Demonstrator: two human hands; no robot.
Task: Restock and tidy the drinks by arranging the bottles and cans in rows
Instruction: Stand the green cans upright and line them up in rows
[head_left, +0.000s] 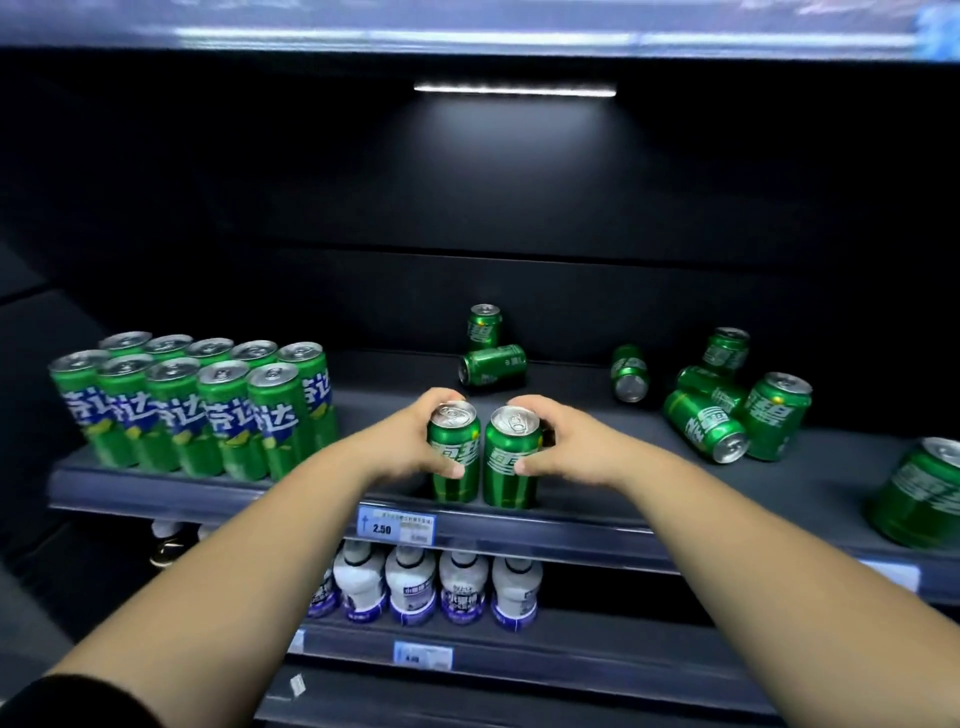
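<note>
The left hand (410, 441) and the right hand (566, 447) each hold one short green can. The left can (453, 462) and the right can (511, 467) stand upright, just beside each other, at the front edge of the shelf (571, 379), above a price tag (396, 526). On each hand the fingers (441, 399) curl round the back of the can and the thumb presses the front, so both hands are clamped on the side wall. Sealed cans like these probably feel fairly heavy for their size and stiff under a squeeze. The thin metal would still dent if one fell, and the smooth printed skin may be slippery if chilled. Being round, any can lying on its side will likely roll when nudged. The safest hold seems to be a wrap round the middle of the wall, as here, and not a pinch at the rim. There are ten short cans in all: the two in hand and eight loose cans (706, 426) scattered behind and to the right. Four of those lie on their sides, and the rest stand or lean. At the left, ten tall slim cans (226, 415) stand in two neat rows of five. On the shelf below are four white bottles (410, 587), with a fifth partly hidden at their left.
</note>
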